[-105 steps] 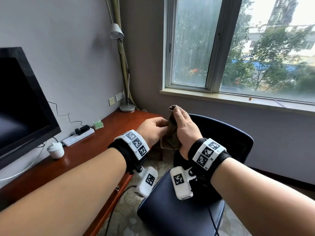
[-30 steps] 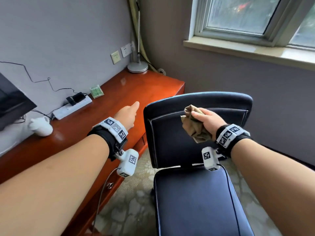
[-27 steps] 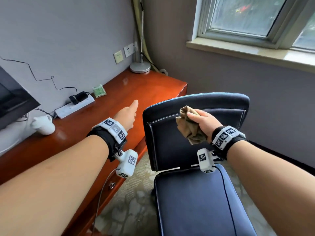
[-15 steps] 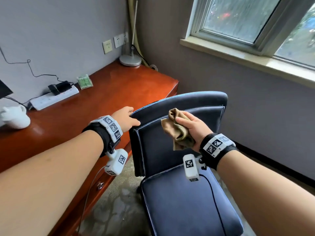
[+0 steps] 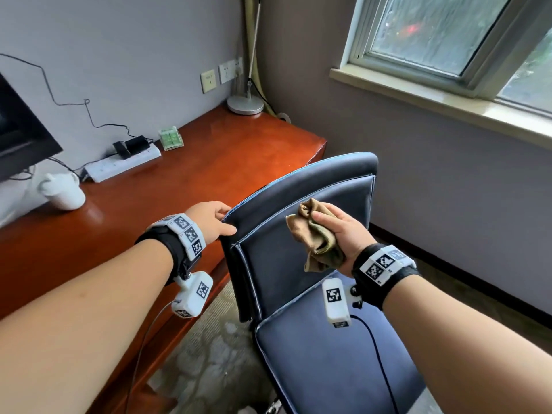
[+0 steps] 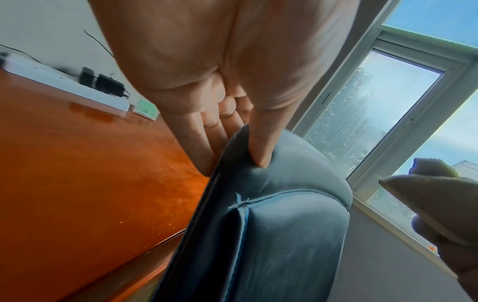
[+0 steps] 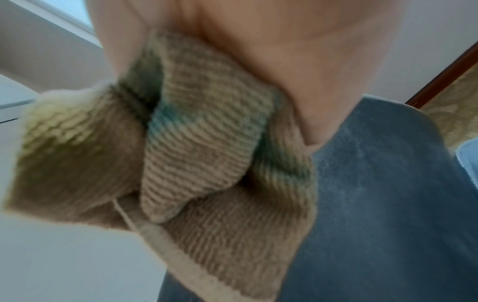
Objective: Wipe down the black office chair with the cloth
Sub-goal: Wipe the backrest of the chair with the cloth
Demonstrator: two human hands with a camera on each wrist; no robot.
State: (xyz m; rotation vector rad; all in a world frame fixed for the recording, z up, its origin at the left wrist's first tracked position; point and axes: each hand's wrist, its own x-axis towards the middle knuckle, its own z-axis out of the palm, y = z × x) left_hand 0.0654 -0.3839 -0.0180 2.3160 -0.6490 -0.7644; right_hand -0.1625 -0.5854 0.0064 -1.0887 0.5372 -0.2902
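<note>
Chair (image 5: 301, 252), one: dark padded office chair with pale blue piping, backrest and seat both visible, standing beside the worktop (image 5: 185, 180) with its backrest corner near the worktop edge.

Cloth (image 5: 313, 237), one: tan ribbed fabric, bunched. It was held in front of the backrest's upper panel; whether it touched the leather could not be told.

Hands, two. The left hand (image 5: 209, 222) gripped the backrest's top left corner, thumb (image 6: 261, 147) pressed on the front face, fingers (image 6: 196, 143) wrapped behind the edge. The right hand (image 5: 340, 231) was clenched around the cloth, a loose end hanging below the palm. Each wrist carried one black band with white coded markers and one small white camera block.

Worktop, one: polished reddish wood. On it were one white power strip (image 5: 122, 165) with two black plugs in it, one small green-and-white packet (image 5: 171, 139), one white lidded cup (image 5: 62, 191) and one round silver lamp base (image 5: 245, 104).

Wall: two pale socket plates (image 5: 221, 77). One dark screen (image 5: 21, 138) showed at the left edge. Window (image 5: 448, 34), one, above a pale sill.
</note>
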